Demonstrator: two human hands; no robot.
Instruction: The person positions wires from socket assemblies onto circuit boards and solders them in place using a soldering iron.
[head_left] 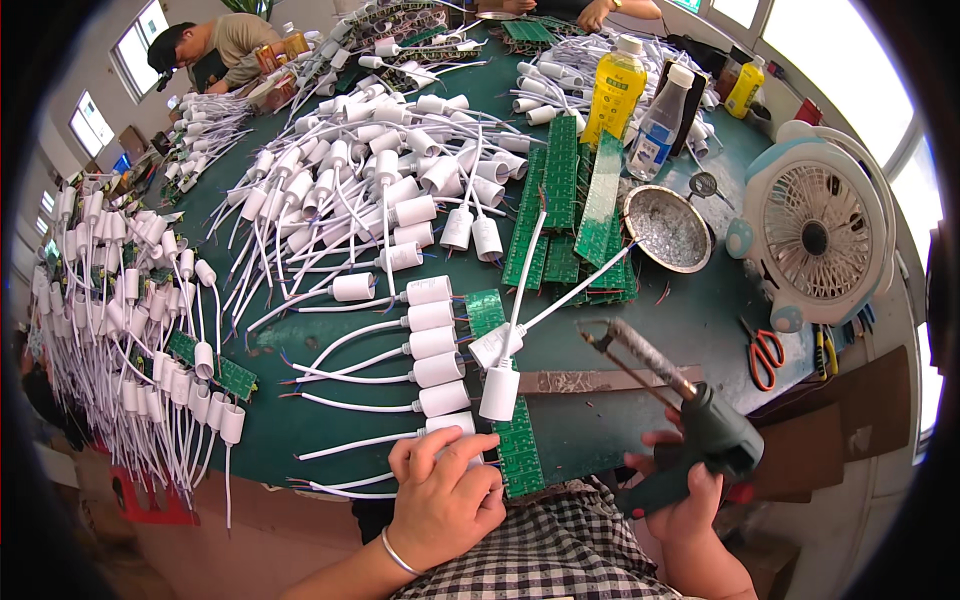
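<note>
My left hand (442, 497) bends its fingers over the nearest white lamp sockets, at the lower end of a row along a green circuit board strip (519, 452). It partly hides the sockets there. Further up that row, another lamp socket (432, 343) trails its white cable to the left. My right hand (692, 503) grips a dark green soldering gun (722, 432) by its handle. The gun's metal tip points up and left, over the table and apart from the board. Two more sockets, one a white lamp socket (499, 394), lie across the strip with cables running up and right.
A big heap of cabled sockets (350, 165) covers the middle of the green table (620, 440). Stacked circuit boards (560, 200), a metal bowl (668, 228), bottles, a fan (815, 230) and orange-handled scissors (766, 357) stand right. More sockets hang over the left edge. Other people sit at the far side.
</note>
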